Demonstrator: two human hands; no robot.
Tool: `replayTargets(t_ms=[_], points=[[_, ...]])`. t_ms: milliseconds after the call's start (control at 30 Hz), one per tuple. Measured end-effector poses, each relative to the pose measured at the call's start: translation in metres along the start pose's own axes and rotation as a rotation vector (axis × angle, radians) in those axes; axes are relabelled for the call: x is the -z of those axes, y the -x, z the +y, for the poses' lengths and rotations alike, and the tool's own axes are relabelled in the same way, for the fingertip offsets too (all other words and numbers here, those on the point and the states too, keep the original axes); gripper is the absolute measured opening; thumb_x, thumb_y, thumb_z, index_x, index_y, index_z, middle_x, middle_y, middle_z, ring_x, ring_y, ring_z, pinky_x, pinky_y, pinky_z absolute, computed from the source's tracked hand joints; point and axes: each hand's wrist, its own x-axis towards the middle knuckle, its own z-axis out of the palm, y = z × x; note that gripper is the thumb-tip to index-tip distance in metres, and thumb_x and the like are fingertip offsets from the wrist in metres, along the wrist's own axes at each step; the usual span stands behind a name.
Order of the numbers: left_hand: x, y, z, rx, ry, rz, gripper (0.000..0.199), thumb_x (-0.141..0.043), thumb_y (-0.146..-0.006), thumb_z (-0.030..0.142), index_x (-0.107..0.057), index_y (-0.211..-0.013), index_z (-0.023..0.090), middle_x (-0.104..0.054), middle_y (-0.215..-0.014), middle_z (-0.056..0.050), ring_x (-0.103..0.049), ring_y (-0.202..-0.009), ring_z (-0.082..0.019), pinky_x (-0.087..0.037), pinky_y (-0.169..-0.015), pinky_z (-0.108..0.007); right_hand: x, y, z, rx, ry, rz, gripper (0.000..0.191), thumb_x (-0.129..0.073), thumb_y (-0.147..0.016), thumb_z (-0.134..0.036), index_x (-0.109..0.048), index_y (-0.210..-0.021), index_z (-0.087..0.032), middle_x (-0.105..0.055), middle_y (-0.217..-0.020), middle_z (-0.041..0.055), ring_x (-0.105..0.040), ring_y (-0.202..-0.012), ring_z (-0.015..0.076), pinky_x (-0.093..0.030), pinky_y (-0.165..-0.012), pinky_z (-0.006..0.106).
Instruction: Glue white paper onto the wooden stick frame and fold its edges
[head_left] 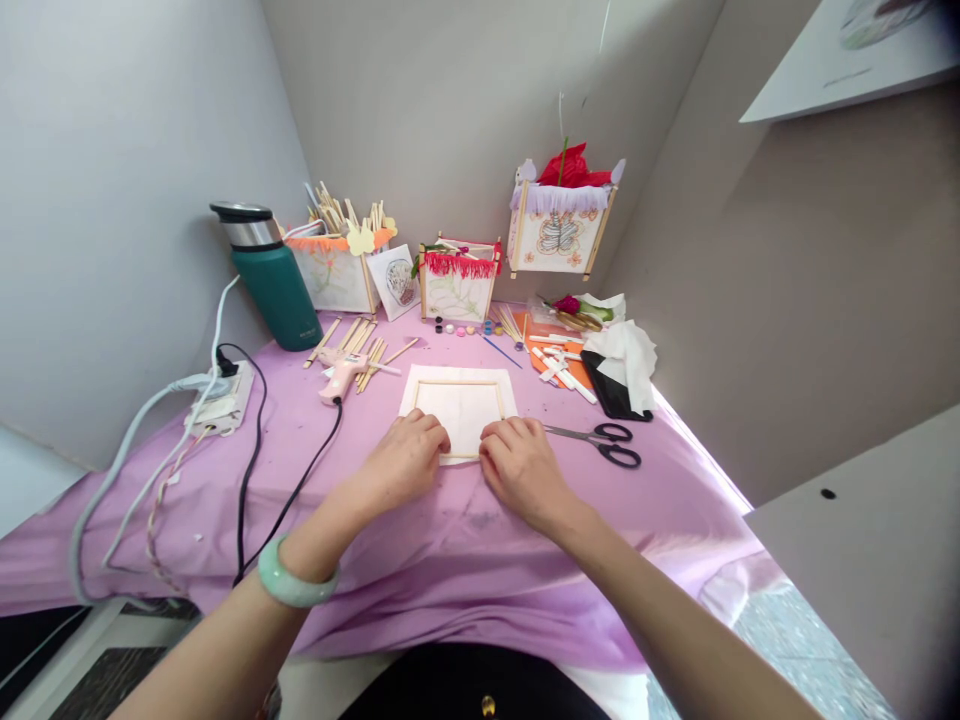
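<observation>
A white sheet (463,410) lies on the purple cloth, with a thin wooden stick frame (457,382) on top of it. My left hand (411,455), below a green bangle (294,582), has its curled fingers at the near left corner of the frame. At the near right corner, my right hand (521,465) rests with its fingers bent and pressed together. Both sets of fingertips touch the near edge of the sheet and frame; whether they pinch it is hidden. Black-handled scissors (606,443) lie just right of my right hand.
A pink glue gun (345,375) with a black cord and loose sticks (375,360) lie left. Behind stand a teal bottle (277,295) and decorated boxes (457,285). White pens (566,370) and a black phone-like slab (616,390) lie right. A power strip (225,400) sits far left.
</observation>
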Motion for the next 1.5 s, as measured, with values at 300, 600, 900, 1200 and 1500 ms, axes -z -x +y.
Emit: replayTargets(t_ms=[300,600,900,1200,1500], points=[[0.008,-0.003,0.0,-0.012,0.001,-0.085,0.025,-0.039,-0.082,0.008,-0.062,-0.087,0.016,-0.063,-0.091,-0.007,-0.052,-0.092,-0.021,-0.042,-0.083,-0.036,-0.001,-0.002,-0.001,-0.048,-0.037,-0.012,0.008,-0.051,-0.088,-0.016,-0.058,-0.084,-0.015,-0.062,-0.089,0.0062,-0.049,-0.086,0.0199,-0.032,-0.08,0.035],[0.022,-0.003,0.005,-0.028,-0.008,-0.19,0.018,-0.049,-0.081,0.026,-0.059,-0.092,0.016,-0.061,-0.098,-0.008,-0.053,-0.094,-0.023,-0.042,-0.084,-0.038,-0.001,-0.003,0.0,-0.06,-0.039,-0.034,0.008,-0.051,-0.088,-0.015,-0.058,-0.083,-0.015,-0.062,-0.089,0.0063,-0.049,-0.086,0.0201,-0.031,-0.079,0.035],[0.018,-0.003,0.002,-0.059,-0.015,-0.174,0.016,-0.054,-0.077,0.026,-0.057,-0.091,0.017,-0.059,-0.096,-0.007,-0.053,-0.092,-0.022,-0.041,-0.081,-0.036,-0.003,-0.006,-0.002,-0.127,-0.028,-0.085,0.009,-0.051,-0.086,-0.016,-0.059,-0.082,-0.015,-0.063,-0.084,0.0064,-0.051,-0.084,0.0201,-0.029,-0.078,0.034],[0.015,-0.011,0.001,-0.009,-0.06,-0.172,0.015,-0.044,-0.082,0.019,-0.059,-0.084,0.017,-0.062,-0.092,-0.006,-0.055,-0.089,-0.021,-0.042,-0.078,-0.035,0.0,-0.011,-0.005,-0.22,-0.003,-0.194,0.012,-0.05,-0.087,-0.018,-0.061,-0.082,-0.015,-0.065,-0.083,0.0066,-0.055,-0.081,0.02,-0.028,-0.081,0.035],[0.018,-0.023,0.011,0.046,-0.163,-0.24,0.023,-0.04,-0.083,0.017,-0.063,-0.081,0.015,-0.064,-0.091,-0.01,-0.058,-0.086,-0.024,-0.045,-0.077,-0.038,0.001,-0.017,-0.006,-0.233,0.047,-0.25,0.015,-0.048,-0.087,-0.018,-0.063,-0.084,-0.014,-0.066,-0.087,0.0092,-0.057,-0.086,0.022,-0.03,-0.086,0.037]])
